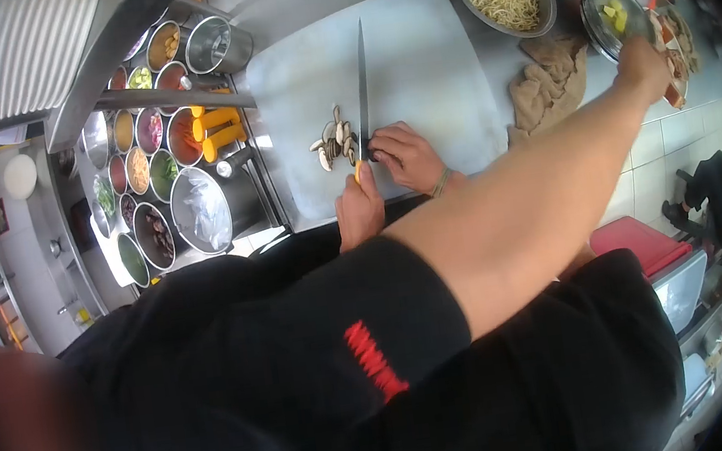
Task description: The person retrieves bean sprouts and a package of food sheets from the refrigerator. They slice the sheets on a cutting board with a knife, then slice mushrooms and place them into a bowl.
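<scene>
My left hand (pixel 359 209) is closed around the yellow handle of a long knife (pixel 363 81), whose blade points away over the white cutting board (pixel 420 47). To the right of the blade, my right hand (pixel 407 158), with a band at its wrist, has curled fingers pressed on a dark mushroom piece (pixel 370 151). Sliced mushrooms (pixel 334 141) lie in a small pile just left of the blade.
A co-worker's bare arm (pixel 536 186) crosses above my forearms to bowls (pixel 609 24) at the right. A bowl of sprouts (pixel 503 2) and a brown cloth (pixel 549 85) stand right of the board. Several metal ingredient containers (pixel 138 170) fill the left side.
</scene>
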A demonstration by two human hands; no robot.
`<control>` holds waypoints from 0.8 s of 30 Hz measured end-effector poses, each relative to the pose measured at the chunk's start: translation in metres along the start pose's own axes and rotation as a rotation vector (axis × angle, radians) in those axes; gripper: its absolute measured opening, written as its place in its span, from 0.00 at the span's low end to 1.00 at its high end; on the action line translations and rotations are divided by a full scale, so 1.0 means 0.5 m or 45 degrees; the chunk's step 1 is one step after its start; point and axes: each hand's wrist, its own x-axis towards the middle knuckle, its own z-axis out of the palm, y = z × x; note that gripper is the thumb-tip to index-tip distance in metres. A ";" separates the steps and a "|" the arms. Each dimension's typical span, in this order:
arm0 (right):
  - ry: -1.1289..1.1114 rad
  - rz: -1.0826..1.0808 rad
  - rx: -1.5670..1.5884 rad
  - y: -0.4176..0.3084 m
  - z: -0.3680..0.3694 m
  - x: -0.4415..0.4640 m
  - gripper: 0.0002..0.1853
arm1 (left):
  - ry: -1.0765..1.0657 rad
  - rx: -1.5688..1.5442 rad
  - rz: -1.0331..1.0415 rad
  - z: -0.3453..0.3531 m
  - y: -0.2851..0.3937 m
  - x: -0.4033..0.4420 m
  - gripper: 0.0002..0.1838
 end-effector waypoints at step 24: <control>-0.057 -0.112 -0.023 0.020 -0.012 -0.019 0.12 | 0.026 0.361 1.393 -0.282 0.223 -0.012 0.11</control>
